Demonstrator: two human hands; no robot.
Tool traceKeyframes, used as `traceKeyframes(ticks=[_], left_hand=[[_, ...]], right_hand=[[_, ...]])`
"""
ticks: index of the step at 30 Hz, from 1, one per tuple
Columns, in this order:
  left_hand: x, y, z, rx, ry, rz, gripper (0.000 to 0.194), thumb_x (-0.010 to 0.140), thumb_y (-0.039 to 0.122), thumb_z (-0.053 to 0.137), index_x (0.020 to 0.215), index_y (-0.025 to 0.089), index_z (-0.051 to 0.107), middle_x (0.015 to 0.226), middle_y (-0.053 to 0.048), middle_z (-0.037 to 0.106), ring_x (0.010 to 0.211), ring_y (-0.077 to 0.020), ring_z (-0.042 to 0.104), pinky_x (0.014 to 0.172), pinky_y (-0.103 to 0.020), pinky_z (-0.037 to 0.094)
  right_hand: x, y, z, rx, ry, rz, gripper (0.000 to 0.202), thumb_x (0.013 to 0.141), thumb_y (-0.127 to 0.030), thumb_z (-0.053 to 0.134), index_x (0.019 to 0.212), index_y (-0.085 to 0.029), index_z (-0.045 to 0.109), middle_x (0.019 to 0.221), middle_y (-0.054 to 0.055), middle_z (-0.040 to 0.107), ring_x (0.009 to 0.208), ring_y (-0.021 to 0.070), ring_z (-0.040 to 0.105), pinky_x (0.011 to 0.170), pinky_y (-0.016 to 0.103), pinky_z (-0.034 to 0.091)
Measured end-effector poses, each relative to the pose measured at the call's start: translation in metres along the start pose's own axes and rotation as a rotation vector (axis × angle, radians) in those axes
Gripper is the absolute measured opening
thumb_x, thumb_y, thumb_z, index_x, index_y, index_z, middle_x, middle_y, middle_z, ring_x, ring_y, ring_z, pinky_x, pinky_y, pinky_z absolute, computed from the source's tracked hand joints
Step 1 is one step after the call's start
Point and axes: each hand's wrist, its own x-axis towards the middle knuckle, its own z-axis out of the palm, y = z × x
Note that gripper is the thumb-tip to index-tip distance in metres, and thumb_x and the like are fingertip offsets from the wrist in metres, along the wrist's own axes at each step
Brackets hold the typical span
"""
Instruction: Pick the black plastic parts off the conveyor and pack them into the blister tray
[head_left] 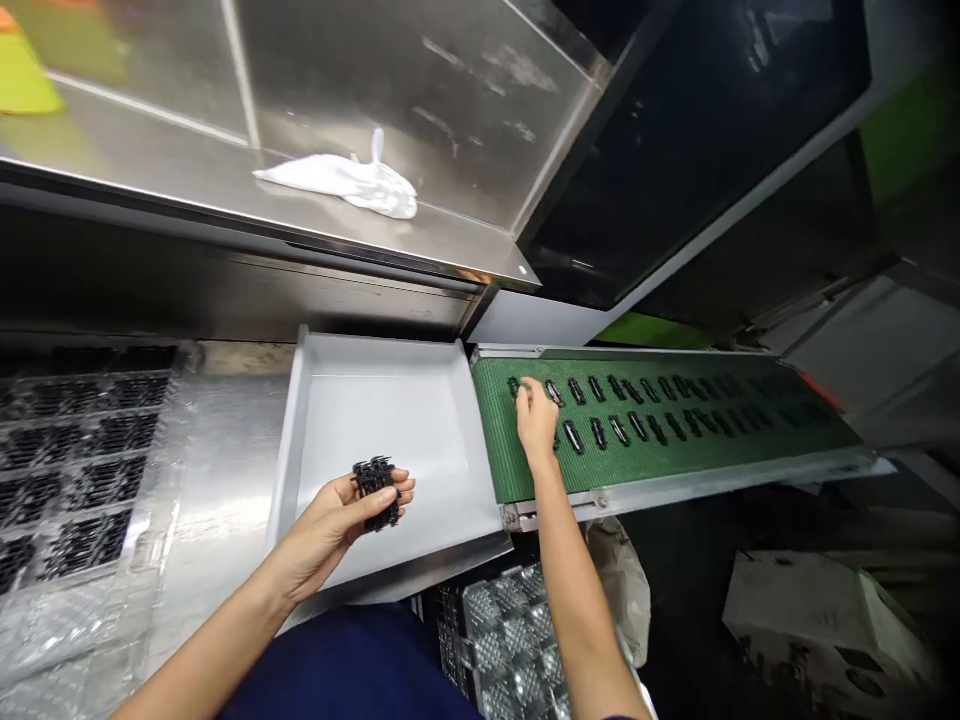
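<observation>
My left hand [337,520] is closed around a stack of small black plastic parts [377,492], held above the white tray [330,375]. Thin prongs stick out from the stack's edges. Over the near end of the green conveyor belt [499,460], my right hand [537,418] has its fingers drawn together at a small black part [514,387]. The fingertips are partly hidden, so the exact grip is hard to see. Two rows of similar black parts [598,432] lie along the belt to the right of this hand.
Clear plastic trays filled with black parts [90,450] lie at the left. A white glove or cloth [341,183] rests on the steel ledge above. Empty-looking clear blister trays [514,640] stand below the belt, beside a pale bag [621,580]. A dark panel [675,150] overhangs the belt.
</observation>
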Motion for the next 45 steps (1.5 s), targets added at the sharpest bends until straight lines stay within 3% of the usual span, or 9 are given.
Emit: traceKeyframes(ticks=[4,7,13,19,34,38,40,43,45], left_hand=[[-0.012,0.001,-0.012,-0.006,0.073,0.151,0.034,0.07,0.032,0.084,0.099,0.017,0.074,0.097,-0.008,0.076,0.091,-0.0202,0.067,0.084,-0.027,0.05],[-0.025,0.008,-0.024,0.0,0.079,0.246,0.027,0.074,0.032,0.081,0.095,0.017,0.074,0.093,-0.007,0.076,0.088,-0.0196,0.065,0.079,-0.025,0.049],[-0.054,0.024,-0.048,0.069,-0.016,0.081,0.026,0.069,0.029,0.083,0.091,0.016,0.076,0.083,-0.004,0.075,0.08,-0.0216,0.065,0.072,-0.026,0.048],[-0.065,0.023,-0.044,-0.112,-0.058,-0.05,0.032,0.06,0.03,0.09,0.086,0.017,0.077,0.082,-0.004,0.076,0.076,-0.0188,0.066,0.073,-0.026,0.051],[-0.032,0.006,-0.01,-0.089,-0.128,-0.189,0.039,0.058,0.031,0.091,0.092,0.018,0.077,0.089,-0.007,0.075,0.08,-0.0223,0.07,0.073,-0.03,0.057],[-0.018,0.001,0.008,-0.03,-0.115,-0.225,0.039,0.057,0.031,0.092,0.09,0.018,0.078,0.092,-0.008,0.075,0.083,-0.0221,0.07,0.075,-0.03,0.058],[-0.013,0.0,0.014,0.002,-0.127,-0.236,0.038,0.056,0.031,0.092,0.09,0.019,0.078,0.097,-0.008,0.075,0.086,-0.0227,0.07,0.078,-0.03,0.058],[-0.008,-0.001,0.016,0.046,-0.16,-0.213,0.037,0.059,0.033,0.09,0.091,0.02,0.078,0.096,-0.007,0.075,0.087,-0.0235,0.07,0.08,-0.032,0.057],[-0.005,0.001,0.012,0.098,-0.165,-0.166,0.037,0.062,0.034,0.089,0.094,0.019,0.077,0.095,-0.008,0.075,0.089,-0.0249,0.069,0.084,-0.034,0.055]], right_hand=[[-0.088,-0.072,0.033,0.28,-0.341,-0.159,0.032,0.099,-0.033,0.044,0.118,-0.015,0.063,0.073,0.001,0.069,0.057,0.0132,0.062,0.057,0.025,0.053],[-0.131,-0.111,0.044,0.344,-0.454,-0.39,0.03,0.099,-0.028,0.043,0.116,-0.02,0.066,0.096,0.007,0.072,0.077,0.0174,0.066,0.072,0.032,0.056],[-0.124,-0.136,0.035,0.214,-0.645,-0.709,0.044,0.078,-0.048,0.074,0.112,-0.022,0.064,0.133,0.013,0.058,0.124,0.0269,0.053,0.104,0.043,0.047],[-0.135,-0.138,0.034,0.569,-0.578,-0.467,0.074,0.065,-0.045,0.085,0.127,-0.024,0.051,0.127,0.01,0.063,0.122,0.0253,0.058,0.107,0.039,0.046],[-0.133,-0.096,0.018,0.44,-0.581,-0.319,0.083,0.059,-0.046,0.087,0.13,-0.023,0.053,0.128,0.008,0.063,0.121,0.0234,0.059,0.105,0.034,0.046],[-0.087,-0.027,-0.002,0.044,-0.082,-0.043,0.035,0.087,-0.042,0.062,0.111,-0.016,0.064,0.112,0.012,0.068,0.099,0.0228,0.065,0.087,0.036,0.052],[-0.063,0.013,-0.019,-0.093,0.123,0.076,0.029,0.092,-0.034,0.052,0.107,-0.011,0.062,0.113,0.019,0.064,0.101,0.0263,0.061,0.086,0.041,0.05],[-0.041,0.048,-0.041,-0.157,0.143,0.108,0.022,0.089,-0.028,0.052,0.095,-0.01,0.064,0.105,0.021,0.064,0.098,0.0279,0.059,0.083,0.04,0.048],[-0.041,0.044,-0.047,-0.145,0.065,0.077,0.019,0.088,-0.024,0.052,0.09,-0.011,0.066,0.095,0.017,0.066,0.087,0.0246,0.061,0.079,0.037,0.048]])
